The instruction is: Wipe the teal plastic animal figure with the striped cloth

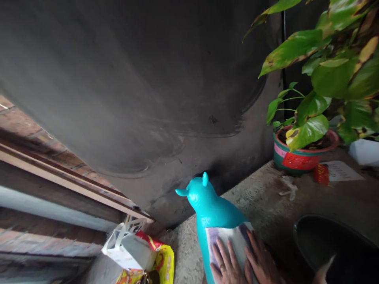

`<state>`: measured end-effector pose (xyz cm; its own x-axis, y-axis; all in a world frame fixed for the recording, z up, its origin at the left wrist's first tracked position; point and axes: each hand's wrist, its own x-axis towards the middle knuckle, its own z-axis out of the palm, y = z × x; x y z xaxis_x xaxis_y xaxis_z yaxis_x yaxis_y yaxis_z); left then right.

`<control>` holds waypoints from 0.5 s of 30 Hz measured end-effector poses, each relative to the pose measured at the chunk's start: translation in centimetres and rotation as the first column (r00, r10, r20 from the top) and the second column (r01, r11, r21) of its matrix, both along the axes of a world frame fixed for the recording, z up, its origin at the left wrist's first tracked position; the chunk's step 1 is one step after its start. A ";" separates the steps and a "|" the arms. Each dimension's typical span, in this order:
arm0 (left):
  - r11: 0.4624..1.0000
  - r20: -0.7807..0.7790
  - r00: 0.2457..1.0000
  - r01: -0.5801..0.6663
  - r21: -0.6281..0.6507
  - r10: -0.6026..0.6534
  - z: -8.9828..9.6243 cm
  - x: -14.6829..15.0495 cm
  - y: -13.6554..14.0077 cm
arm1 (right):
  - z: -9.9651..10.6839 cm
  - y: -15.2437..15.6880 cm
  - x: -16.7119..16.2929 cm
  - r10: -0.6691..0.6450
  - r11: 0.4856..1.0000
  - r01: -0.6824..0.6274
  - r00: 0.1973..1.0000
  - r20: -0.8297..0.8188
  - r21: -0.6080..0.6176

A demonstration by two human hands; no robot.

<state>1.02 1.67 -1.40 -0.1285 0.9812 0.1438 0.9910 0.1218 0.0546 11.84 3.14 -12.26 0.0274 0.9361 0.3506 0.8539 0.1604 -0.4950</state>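
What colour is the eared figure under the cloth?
The eared figure is turquoise blue, seen in the head view.

1. A toy animal stood before a wall.
2. A cloth lay on its body, with the left fingers and right fingers side by side on top.
3. Left of the animal was a bag, just beside a packet.
4. To the right, a plant grew in a pot.
5. Paper lay near the pot, to its right.
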 end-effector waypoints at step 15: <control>0.953 -0.032 0.992 -0.112 0.282 0.126 -2.9 -1.3 4.5 | 4.9 11.1 -3.2 0.210 0.963 -0.215 0.977 -0.044 -0.160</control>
